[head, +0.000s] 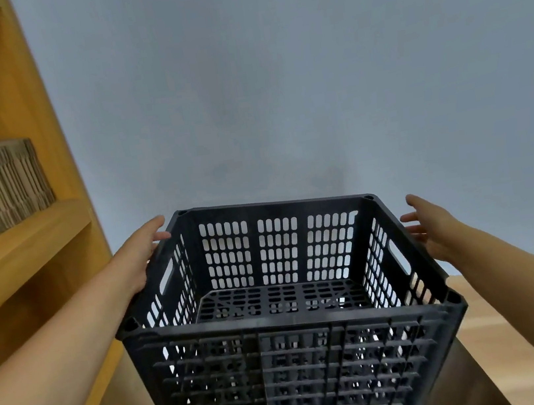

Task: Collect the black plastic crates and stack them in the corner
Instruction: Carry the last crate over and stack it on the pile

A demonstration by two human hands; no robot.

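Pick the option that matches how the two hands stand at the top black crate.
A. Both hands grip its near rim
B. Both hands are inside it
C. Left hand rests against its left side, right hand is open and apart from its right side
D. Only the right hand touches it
C: the left hand lies against the left wall of the top black crate, while the right hand is spread open with a gap to the right wall.

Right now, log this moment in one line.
top crate: on stack | left hand: touching its side | right hand: open, apart | shelf: left
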